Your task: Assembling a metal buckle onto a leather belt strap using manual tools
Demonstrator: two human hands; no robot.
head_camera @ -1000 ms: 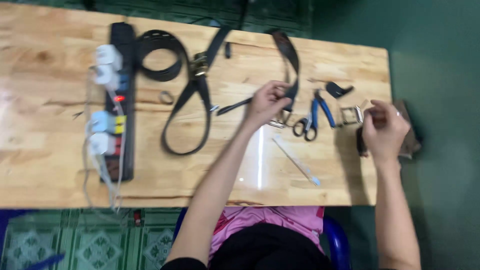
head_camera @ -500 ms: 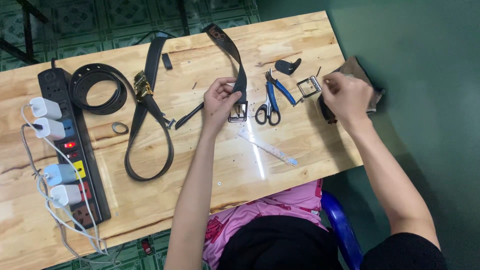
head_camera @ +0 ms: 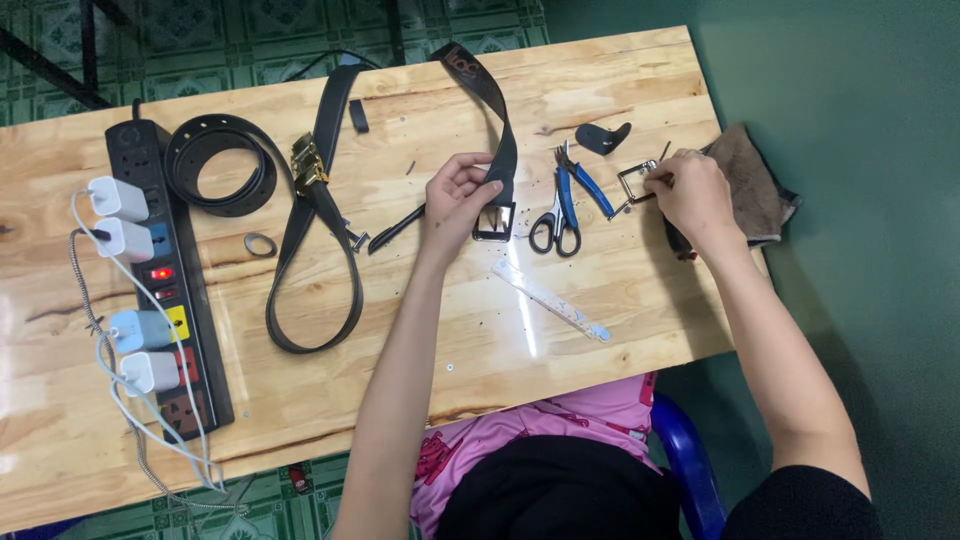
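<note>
Black leather is running through the person's left hand (head_camera: 458, 196), which is pinching a belt strap (head_camera: 487, 95) just above the square metal buckle (head_camera: 494, 221) lying at its end on the wooden worktop (head_camera: 420, 350). Over at the right, the right hand (head_camera: 692, 192) is closing its fingertips on a second, silvery buckle frame (head_camera: 636, 183) near the worktop's edge, beside a brown cloth (head_camera: 755, 180).

To my eye the step in hand is fitting hardware to a strap end. It is likely going best if the left hand is holding the strap flat and steady close to the buckle, so the end is not twisting, while the right hand is bringing the loose frame squarely in line rather than at an angle. The blue-handled pliers (head_camera: 580, 180) and the scissors (head_camera: 553, 226) are lying between the hands, within easy reach, and a clear ruler (head_camera: 550, 300) is sitting just below them.

Some things are hard to read from here. Whether the right hand is also holding a thin pin or tool against the frame, I cannot tell. The strap's far end is running off past the worktop's back edge, and the small dark leather scrap (head_camera: 603, 137) is too small to identify further.
</note>
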